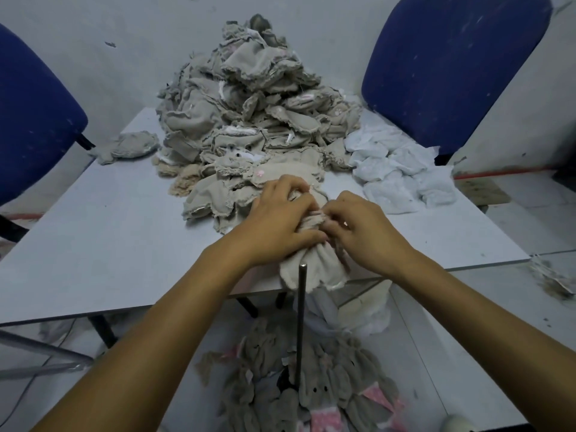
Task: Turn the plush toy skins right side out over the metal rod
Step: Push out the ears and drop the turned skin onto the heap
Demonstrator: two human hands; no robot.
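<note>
Dim, cool, even light; no single source can be made out. Shadows are soft and weak, deepest beneath the table point(93, 244) edge. No glare is seen. Strong wide-angle bending is noted at the borders: the chairs point(448, 67) lean outward and the forearms are stretched. Detail is soft and smeared throughout, the cloth pile point(246, 107) slightly mushy.

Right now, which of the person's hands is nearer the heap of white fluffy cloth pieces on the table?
Right. The right hand lies just beside the white fluffy cloth heap; the left hand lies farther off, beyond the right.
</note>
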